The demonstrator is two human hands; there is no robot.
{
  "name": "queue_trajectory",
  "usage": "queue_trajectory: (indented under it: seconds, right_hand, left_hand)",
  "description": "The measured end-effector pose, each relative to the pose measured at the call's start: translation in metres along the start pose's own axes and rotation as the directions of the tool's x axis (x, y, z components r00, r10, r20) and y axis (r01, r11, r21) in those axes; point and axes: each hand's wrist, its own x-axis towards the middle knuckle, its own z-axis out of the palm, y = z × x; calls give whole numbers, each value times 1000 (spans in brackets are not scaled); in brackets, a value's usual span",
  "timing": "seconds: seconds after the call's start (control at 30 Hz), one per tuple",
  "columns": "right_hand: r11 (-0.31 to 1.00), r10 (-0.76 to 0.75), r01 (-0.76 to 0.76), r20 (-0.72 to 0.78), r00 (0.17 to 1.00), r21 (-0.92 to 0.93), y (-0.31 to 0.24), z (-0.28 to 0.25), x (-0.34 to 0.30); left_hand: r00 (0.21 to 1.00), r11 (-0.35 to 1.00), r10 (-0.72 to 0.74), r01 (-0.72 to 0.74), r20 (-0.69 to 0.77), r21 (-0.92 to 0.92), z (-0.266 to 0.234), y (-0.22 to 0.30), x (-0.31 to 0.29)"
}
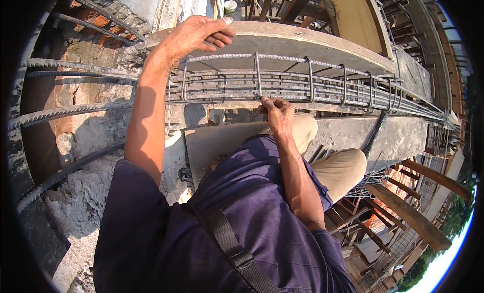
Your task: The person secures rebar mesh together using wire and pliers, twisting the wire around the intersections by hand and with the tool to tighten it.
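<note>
A long rebar cage (217,97) of ribbed steel bars lies before me, bound by several square stirrups. My right hand (280,114) is closed at its near lower edge, thumb and forefinger pinching the foot of one stirrup (258,76); the other fingers curl below. My left hand (204,35) is raised over the far side of the cage, beside the top edge of a formwork board (312,41). Its thumb is stretched out, its fingers are loosely bent and apart from the thumb, and nothing shows in it.
Thick ribbed bars (75,111) stick out at the left beside broken concrete (96,197). A grey plank (398,136) runs under my bent knees. Timber beams (413,217) stand at the lower right, above a drop. A white bucket (230,7) sits beyond the board.
</note>
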Motion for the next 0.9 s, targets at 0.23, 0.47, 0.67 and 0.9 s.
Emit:
queue_trajectory:
  seconds: [0.23,0.47,0.67,0.9]
  right_hand:
    - [957,209,-213,39,977,198,-12,6,-11]
    - [978,128,-128,13,992,167,-9,6,-8]
    - [961,113,-101,-31,993,259,-6,9,-6]
    - [835,306,-297,56,950,463,-11,10,-9]
  left_hand:
    - [906,953,-274,211,323,216,117,-117,42]
    - [904,958,-199,260,378,-118,137,-105,36]
    - [942,966,-204,238,268,-100,145,-91,28]
    - [947,954,-260,282,188,-102,152,-114,31]
